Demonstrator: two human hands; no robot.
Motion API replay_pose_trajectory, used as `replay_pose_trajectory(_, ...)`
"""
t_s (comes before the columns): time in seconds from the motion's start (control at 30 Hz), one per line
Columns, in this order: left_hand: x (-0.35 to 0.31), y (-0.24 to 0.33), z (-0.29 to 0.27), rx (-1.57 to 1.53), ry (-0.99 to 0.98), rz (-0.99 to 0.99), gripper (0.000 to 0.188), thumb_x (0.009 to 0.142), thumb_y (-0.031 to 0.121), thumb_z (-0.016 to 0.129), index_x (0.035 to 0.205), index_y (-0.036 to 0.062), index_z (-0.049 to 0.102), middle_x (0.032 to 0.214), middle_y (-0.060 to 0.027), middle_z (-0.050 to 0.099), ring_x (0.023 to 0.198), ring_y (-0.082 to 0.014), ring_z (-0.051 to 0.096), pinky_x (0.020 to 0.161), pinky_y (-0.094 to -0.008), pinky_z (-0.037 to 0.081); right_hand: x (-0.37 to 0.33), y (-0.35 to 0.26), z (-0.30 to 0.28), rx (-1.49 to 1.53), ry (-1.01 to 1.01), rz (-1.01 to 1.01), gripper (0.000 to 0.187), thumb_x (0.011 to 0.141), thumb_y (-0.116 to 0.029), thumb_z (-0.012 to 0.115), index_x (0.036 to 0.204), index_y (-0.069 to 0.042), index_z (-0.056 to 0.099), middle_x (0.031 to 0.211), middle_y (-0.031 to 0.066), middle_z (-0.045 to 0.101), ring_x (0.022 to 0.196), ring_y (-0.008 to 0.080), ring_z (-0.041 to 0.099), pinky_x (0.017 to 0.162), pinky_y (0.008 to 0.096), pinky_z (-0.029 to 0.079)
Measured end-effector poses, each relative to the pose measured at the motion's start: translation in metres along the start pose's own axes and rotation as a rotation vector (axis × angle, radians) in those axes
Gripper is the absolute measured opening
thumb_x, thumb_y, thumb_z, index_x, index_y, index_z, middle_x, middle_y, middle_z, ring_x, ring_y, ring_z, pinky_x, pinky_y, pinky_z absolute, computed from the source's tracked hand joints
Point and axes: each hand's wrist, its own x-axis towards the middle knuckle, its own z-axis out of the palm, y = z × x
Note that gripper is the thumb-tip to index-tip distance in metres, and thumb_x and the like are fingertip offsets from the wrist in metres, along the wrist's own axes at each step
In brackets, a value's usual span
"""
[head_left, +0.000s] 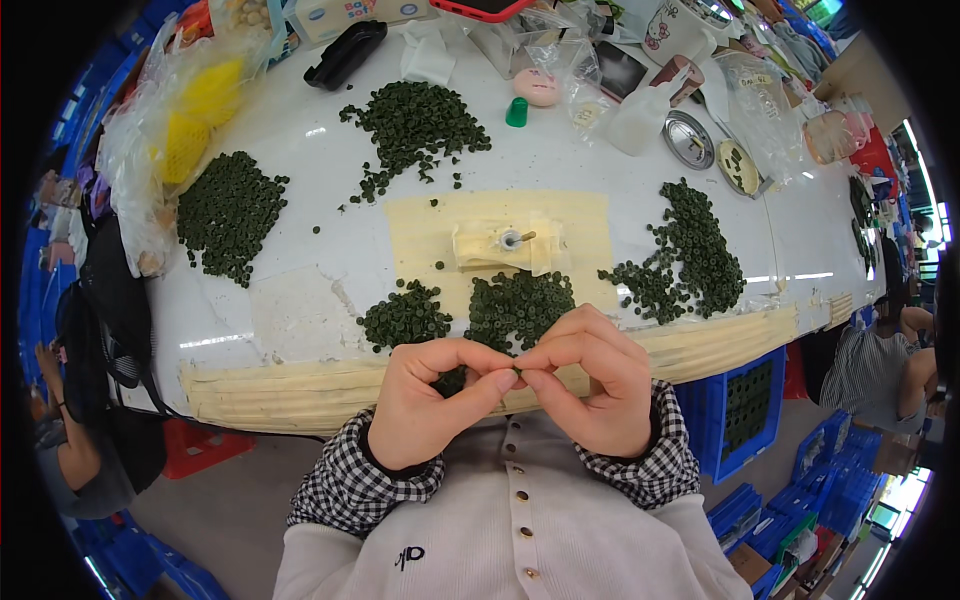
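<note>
My left hand point(432, 398) and my right hand point(592, 382) meet over the table's near edge, each closed in a pinch. Between the fingertips sits a small dark green round part point(517, 371), mostly covered by the fingers. Just beyond my hands lie two heaps of similar small dark green rings, a dense one point(520, 308) and a looser one point(406, 318). Past them, a taped block with an upright metal pin point(513, 240) stands on a yellow-taped patch point(420, 225).
More green-part piles lie at the far middle point(415, 125), the left point(230, 215) and the right point(700, 250). Plastic bags point(140, 190), a black case point(345, 55), an open round tin point(688, 140) and a white bottle point(640, 118) line the table. A blue crate point(735, 415) stands below right.
</note>
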Motion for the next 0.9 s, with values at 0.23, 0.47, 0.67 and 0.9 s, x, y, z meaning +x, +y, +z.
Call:
replay_pose_trajectory(0.23,-0.004,-0.003,0.001,0.042,0.038,0.069,0.008,0.083,0.001,0.064,0.089,-0.0034,0.067,0.074,0.0005,0.064,0.063,-0.0013,0.048,0.057,-0.0181,0.040,-0.004,0.000,0.005,0.193,-0.006,0.162,0.015,0.074,0.006,0.066,0.089,0.000,0.065,0.083,0.0081,0.062,0.068,0.0127,0.059,0.062,0.0242,0.048)
replay_pose_trajectory(0.47,-0.004,-0.005,0.000,0.039,0.055,0.068,0.006,0.084,0.002,0.064,0.087,-0.0021,0.066,0.076,-0.0014,0.065,0.063,-0.0019,0.049,0.057,-0.0179,0.040,-0.004,0.002,0.008,0.207,-0.001,0.156,0.014,0.075,0.005,0.066,0.088,0.001,0.065,0.083,0.0082,0.063,0.069,0.0126,0.059,0.062,0.0243,0.048)
replay_pose_trajectory(0.67,-0.009,0.004,-0.010,-0.293,0.150,-0.148,0.007,0.089,0.006,0.059,0.091,-0.0002,0.063,0.079,-0.0051,0.066,0.056,-0.0004,0.043,0.051,-0.0164,0.034,0.004,0.007,-0.005,-0.127,0.085,0.083,0.014,0.073,0.003,0.070,0.085,-0.001,0.065,0.078,0.0073,0.061,0.069,0.0178,0.058,0.061,0.0266,0.046)
replay_pose_trajectory(0.9,-0.015,0.002,-0.028,-0.489,0.250,-0.083,0.016,0.096,0.012,0.048,0.097,0.0006,0.059,0.080,-0.0052,0.062,0.051,-0.0034,0.037,0.047,-0.0193,0.029,0.006,0.019,-0.009,-0.515,-0.063,-0.096,0.014,0.068,-0.001,0.072,0.080,-0.003,0.063,0.077,0.0064,0.056,0.075,0.0241,0.052,0.066,0.0325,0.043)
